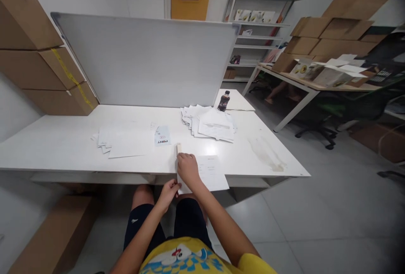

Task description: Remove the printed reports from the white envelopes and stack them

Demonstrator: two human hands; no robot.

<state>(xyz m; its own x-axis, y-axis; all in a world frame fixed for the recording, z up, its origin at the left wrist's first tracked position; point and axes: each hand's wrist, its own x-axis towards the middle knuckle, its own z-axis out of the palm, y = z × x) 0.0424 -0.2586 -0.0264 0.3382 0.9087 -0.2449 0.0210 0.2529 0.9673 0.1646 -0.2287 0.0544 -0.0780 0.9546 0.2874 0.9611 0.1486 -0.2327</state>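
A white printed sheet [210, 175] lies at the table's front edge, its lower part sticking out over the edge. My left hand [169, 192] pinches the sheet's lower left corner. Closed around a small pale, narrow block [179, 147], my right hand [187, 166] rests over the sheet's left edge; the block's far end shows beyond the fingers. A light blue packet [162, 136] with printed letters lies just beyond, to the left. Farther back is a fanned pile of papers [215, 124], and another stack of white sheets [123, 141] is at the left.
The white table [69, 139] has a whiteboard [145, 61] standing along its back. A dark bottle [224, 101] stands behind the paper pile. Cardboard boxes [47, 71] are stacked at the left. A second table [284, 76] with boxes is at the right, a chair [319, 130] beside it.
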